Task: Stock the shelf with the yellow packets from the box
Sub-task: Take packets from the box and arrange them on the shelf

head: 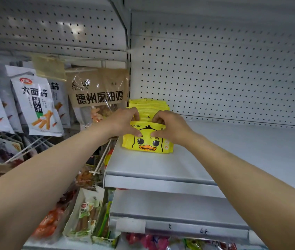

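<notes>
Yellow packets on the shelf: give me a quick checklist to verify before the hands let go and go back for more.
1. Front yellow packet upright, duck face outward: ok.
2. Left hand and right hand both grip its top edge: ok.
3. Row of packets behind stands in line: ok.
4. Shelf has free room to the right: ok.
5. Front packet stands unaided: cannot tell.
6. Box within reach: cannot tell, out of view.

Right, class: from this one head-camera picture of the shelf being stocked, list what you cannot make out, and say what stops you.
- The box: nowhere in the head view, outside the frame.
- Number of yellow packets: the rear ones overlap, and the hands, left hand and right hand, cover their tops.
- Brand name on the front packet: the left hand hides its start.
- Handwritten marks on the price strip: too small and blurred.
</notes>
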Motion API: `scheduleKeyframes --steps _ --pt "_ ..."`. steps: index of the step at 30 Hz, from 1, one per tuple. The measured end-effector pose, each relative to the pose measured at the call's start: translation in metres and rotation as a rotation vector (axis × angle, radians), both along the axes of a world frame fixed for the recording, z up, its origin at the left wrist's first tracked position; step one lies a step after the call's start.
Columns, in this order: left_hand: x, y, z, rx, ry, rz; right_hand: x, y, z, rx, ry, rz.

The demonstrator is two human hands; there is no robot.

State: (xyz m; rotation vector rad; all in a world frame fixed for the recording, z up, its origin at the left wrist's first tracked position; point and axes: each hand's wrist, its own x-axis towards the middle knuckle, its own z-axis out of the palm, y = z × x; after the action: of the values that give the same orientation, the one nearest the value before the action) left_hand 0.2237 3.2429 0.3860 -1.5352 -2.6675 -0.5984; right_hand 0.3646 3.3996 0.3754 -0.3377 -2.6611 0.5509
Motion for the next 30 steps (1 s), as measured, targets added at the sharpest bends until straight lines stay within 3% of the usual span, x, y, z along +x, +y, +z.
scheduleKeyframes --steps 6,9,15,22,30 --pt "0.007 -0.002 -0.004 0.006 0.017 0.140 0.002 -0.007 -0.006 0.372 0.012 -0.111" --pt "0.019 -0.005 -0.006 0.030 0.049 0.195 0.008 -0.015 -0.008 0.461 0.011 -0.155" --pt "0.059 -0.023 -0.008 0.138 0.105 0.340 0.034 -0.023 0.001 0.410 -0.008 -0.159" --pt "0.138 -0.082 -0.006 0.252 0.156 0.370 0.100 -0.048 0.032 0.303 0.096 -0.040" --pt "0.254 -0.154 -0.023 0.159 0.280 0.496 0.190 -0.096 0.018 0.394 0.105 0.186"
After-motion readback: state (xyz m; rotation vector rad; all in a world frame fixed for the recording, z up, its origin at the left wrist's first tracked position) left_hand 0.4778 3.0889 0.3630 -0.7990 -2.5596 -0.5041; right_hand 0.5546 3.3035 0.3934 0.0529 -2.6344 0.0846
